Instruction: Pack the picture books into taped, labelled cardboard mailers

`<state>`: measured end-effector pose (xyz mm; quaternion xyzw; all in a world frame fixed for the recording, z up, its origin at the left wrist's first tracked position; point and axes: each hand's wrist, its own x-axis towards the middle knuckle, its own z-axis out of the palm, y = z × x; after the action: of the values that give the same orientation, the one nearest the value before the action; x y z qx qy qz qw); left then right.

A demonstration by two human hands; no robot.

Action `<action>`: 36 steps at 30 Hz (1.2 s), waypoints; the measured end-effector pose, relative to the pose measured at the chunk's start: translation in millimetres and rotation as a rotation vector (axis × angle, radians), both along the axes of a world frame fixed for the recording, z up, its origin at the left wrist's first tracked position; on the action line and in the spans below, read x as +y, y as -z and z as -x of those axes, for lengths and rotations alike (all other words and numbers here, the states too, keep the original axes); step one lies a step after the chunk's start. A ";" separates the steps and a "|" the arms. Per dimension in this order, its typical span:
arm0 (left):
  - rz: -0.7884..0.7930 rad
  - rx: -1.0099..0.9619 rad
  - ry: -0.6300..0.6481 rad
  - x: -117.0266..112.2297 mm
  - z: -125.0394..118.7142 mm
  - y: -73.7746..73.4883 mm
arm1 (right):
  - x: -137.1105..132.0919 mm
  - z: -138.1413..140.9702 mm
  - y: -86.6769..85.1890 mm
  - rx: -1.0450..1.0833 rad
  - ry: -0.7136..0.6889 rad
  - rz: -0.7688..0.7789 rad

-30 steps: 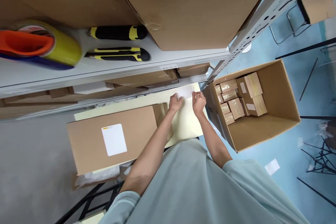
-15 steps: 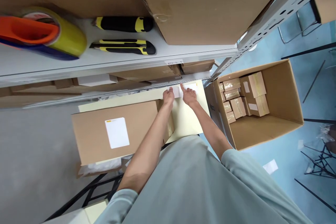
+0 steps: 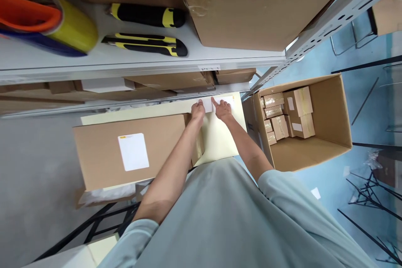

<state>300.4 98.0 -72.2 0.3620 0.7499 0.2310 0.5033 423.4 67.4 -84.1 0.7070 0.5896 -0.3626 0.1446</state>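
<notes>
A strip of white paper labels (image 3: 207,104) lies near the far edge of the cream tabletop (image 3: 221,136). My left hand (image 3: 197,111) is closed, pinching the strip's left end between thumb and fingers. On the right, my right hand (image 3: 223,110) rests over the strip, index finger stretched out and touching it; the other fingers are partly bent. Left of my hands, a long cardboard box (image 3: 97,153) with a white label (image 3: 133,152) on top lies on the same tabletop. My left forearm crosses its right end.
A large open carton (image 3: 333,113) holding several small taped boxes (image 3: 279,127) stands at right. Above the table, a metal shelf (image 3: 141,62) carries two utility knives (image 3: 147,15), a yellow tape roll (image 3: 80,29) and large cardboard boxes (image 3: 266,6). A perforated upright (image 3: 342,14) rises beside it.
The view has shifted slightly, so the table, box and carton appear a little further left and higher. My hands keep nearly the same hold on the label strip.
</notes>
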 end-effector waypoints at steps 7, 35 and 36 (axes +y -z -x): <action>0.099 -0.005 -0.048 -1.0 -3.6 -13.8 | -1.4 4.6 -4.5 -0.023 -0.005 -0.035; -0.071 -0.397 -0.040 -138.9 187.8 -215.5 | -112.3 39.8 -179.7 0.930 0.492 -0.387; -0.066 -0.394 -0.025 -140.9 193.7 -215.6 | -126.9 57.1 -199.2 1.009 0.497 -0.380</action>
<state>106.7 -42.9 143.4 0.3167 0.6332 0.3279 0.6255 366.3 -59.5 115.2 0.5779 0.4567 -0.5649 -0.3719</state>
